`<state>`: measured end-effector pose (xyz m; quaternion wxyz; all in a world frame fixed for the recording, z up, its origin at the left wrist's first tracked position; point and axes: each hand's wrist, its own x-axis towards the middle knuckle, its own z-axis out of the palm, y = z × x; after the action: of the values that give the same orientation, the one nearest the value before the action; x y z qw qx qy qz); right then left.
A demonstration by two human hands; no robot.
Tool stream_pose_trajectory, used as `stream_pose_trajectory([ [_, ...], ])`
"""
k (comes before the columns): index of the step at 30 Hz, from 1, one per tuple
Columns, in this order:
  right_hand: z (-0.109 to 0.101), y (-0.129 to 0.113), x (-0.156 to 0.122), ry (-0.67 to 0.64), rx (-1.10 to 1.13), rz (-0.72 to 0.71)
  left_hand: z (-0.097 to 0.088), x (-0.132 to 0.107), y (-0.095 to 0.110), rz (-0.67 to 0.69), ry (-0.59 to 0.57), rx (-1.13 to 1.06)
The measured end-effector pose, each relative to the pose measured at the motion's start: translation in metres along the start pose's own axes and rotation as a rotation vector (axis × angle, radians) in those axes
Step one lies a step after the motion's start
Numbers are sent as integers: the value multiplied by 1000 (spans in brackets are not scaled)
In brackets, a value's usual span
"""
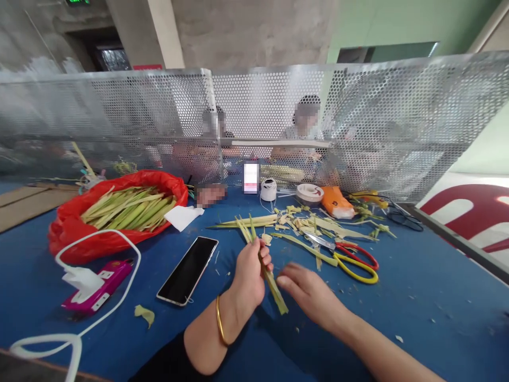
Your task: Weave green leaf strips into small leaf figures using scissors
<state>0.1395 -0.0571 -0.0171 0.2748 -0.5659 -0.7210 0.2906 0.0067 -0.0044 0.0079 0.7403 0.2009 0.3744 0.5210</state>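
Blue table top (417,297), with a perforated metal screen (358,116) along the far edge and other people seated behind it.

Left hand (250,270) is closed in a fist around a bundle of long, narrow green palm-leaf strips (275,288), gripping mid-length. A thin gold bangle (219,321) sits on that wrist. The bundle's long axis runs diagonally. The upper ends fan out and point away from the person and slightly left. The lower end points toward the person and to the right, hanging just above the table.

Right hand (310,294) is flat with fingers stretched out and together, holding nothing. Its fingertips are just beside the bundle's lower end; motion blur, so can't tell whether they touch.

Around the hands:
- red-and-yellow-handled scissors (352,261) lie flat, right of the bundle
- cut leaf scraps (306,225) are scattered beyond the hands
- black slab smartphone (187,270) lies face up, left of the left hand
- red plastic bag (79,241) full of green leaf strips, far left
- pink device (104,286) with a white plug and white cable (99,239), near-left
- orange packet (337,202) and white tape roll (310,192) by the screen
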Motion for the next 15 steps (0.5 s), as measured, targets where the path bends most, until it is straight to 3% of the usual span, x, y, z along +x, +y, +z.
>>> stream_pose_trajectory([
  [2,-18,15,7,211,-373,62,0,2,3,-25,26,-38],
  [4,-34,33,14,317,-682,186,0,3,4,-46,21,-34],
  [7,-45,52,20,349,-717,236,0,1,0,-64,-27,23],
  [10,-46,53,19,401,-674,249,-2,-1,-6,-75,-72,53],
  [12,-45,47,17,451,-531,258,-3,-1,-9,-72,-85,67],
  [15,-40,32,15,436,138,220,-2,0,-11,-33,-46,101],
])
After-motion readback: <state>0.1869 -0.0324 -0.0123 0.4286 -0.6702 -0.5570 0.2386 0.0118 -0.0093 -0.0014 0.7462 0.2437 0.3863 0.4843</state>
